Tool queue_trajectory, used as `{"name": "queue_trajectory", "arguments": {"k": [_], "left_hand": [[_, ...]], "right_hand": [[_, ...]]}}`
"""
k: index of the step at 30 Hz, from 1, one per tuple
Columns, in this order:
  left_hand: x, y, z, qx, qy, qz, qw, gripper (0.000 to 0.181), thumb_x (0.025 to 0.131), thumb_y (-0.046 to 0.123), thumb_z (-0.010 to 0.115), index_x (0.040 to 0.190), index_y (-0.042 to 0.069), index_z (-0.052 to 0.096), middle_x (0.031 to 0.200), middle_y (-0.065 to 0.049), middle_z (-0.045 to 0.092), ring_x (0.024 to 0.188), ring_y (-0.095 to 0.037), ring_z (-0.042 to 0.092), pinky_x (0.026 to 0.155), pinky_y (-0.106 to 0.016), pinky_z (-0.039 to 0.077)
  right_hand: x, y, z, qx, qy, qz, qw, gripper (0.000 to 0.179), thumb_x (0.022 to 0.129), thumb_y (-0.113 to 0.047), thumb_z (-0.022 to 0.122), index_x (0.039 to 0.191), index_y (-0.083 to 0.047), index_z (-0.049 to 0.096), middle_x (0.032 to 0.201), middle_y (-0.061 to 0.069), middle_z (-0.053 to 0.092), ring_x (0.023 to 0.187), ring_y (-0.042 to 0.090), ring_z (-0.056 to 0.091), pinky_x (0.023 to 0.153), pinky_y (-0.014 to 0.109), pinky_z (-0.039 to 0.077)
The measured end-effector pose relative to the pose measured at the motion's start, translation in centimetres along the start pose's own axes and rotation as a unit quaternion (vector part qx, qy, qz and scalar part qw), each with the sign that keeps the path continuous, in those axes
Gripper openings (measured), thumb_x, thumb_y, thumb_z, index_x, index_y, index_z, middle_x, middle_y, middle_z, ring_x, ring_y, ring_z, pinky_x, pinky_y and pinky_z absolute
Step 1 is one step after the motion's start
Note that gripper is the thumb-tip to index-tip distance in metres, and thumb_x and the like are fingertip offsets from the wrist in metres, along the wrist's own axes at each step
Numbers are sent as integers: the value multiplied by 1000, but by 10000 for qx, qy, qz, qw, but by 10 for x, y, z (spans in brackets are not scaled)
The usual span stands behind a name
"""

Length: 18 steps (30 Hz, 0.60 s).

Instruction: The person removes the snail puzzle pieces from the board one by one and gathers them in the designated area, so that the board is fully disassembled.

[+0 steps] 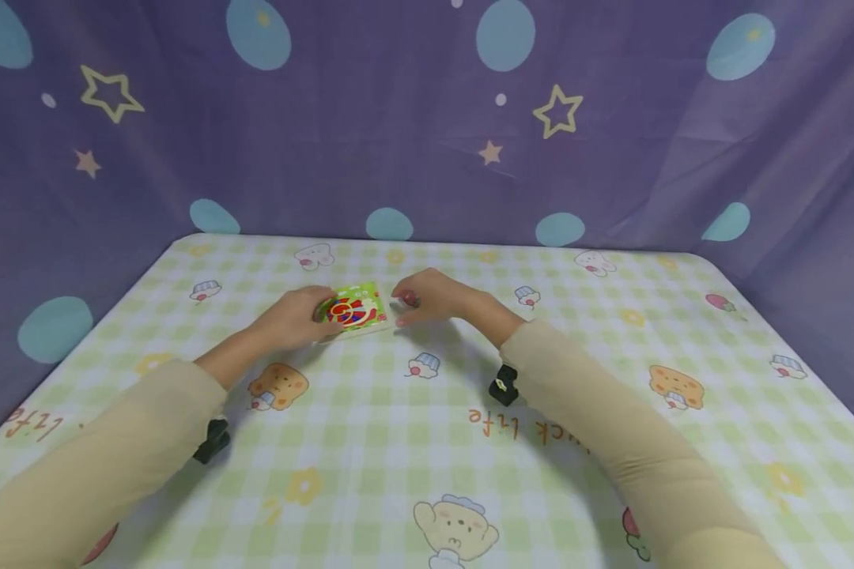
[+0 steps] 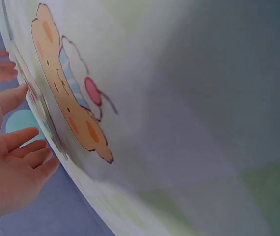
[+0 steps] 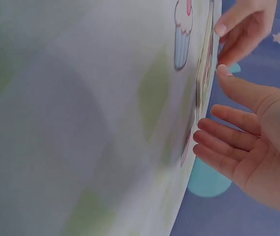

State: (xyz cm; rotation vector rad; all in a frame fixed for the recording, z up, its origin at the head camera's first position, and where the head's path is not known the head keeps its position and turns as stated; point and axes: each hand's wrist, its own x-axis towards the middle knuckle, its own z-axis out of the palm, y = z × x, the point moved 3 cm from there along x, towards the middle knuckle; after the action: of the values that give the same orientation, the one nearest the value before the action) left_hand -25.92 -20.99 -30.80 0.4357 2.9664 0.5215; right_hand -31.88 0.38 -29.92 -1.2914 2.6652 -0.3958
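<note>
A small square picture board [image 1: 356, 307], green with a red, blue and yellow snail-like spiral, lies on the table in the head view. My left hand [image 1: 300, 318] is around its left end, thumb by the near side and fingers by the far side. In the left wrist view the fingers of that left hand [image 2: 19, 160] are fairly straight and spread. Just right of the board, my right hand [image 1: 434, 296] hovers with thumb and fingers apart. The right wrist view shows the relaxed right hand [image 3: 258, 137] holding nothing. The board [image 3: 205, 73] appears edge-on there.
A green-and-white checked tablecloth [image 1: 370, 442] with printed cakes, bears and lettering covers the table. Under the right hand, a red patch [image 1: 409, 298] looks like a printed strawberry. Behind stands a purple curtain [image 1: 398, 118] with stars and blue ovals.
</note>
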Motion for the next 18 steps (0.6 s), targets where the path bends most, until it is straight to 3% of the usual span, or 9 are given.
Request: {"name": "queue_trajectory", "arguments": {"k": [4,10,14,18], "left_hand": [[7,-2,3,63,-115,-174,9998,67,93,30,60,145,-4,36,150,-26,37,140,-44,34,116,-55,31],[8,-3,7,178,-166,-72,9997,60,95,30,57,143,-2,41,148,-27,41,134,-45,42,111,-56,38],[5,-3,9,159,-196,9,9997,59,96,30,56,143,-2,41,146,-27,43,132,-45,45,109,-57,40],[1,3,10,305,-295,189,9989,59,96,31,56,143,-2,42,144,-29,43,132,-45,44,109,-57,40]], "right_hand": [[17,-13,4,-180,-91,-79,9998,48,87,-29,70,126,-2,61,122,12,68,109,23,64,100,33,50],[36,-27,9,-339,-8,-122,9994,43,85,-27,73,120,-2,66,112,9,72,102,19,66,97,29,52],[39,-34,13,-298,-41,65,9995,34,84,-20,74,114,-5,69,114,7,72,107,19,65,96,28,52],[35,-36,14,-299,-43,84,9995,32,83,-19,76,110,-5,70,110,7,72,98,19,64,89,28,53]]}}
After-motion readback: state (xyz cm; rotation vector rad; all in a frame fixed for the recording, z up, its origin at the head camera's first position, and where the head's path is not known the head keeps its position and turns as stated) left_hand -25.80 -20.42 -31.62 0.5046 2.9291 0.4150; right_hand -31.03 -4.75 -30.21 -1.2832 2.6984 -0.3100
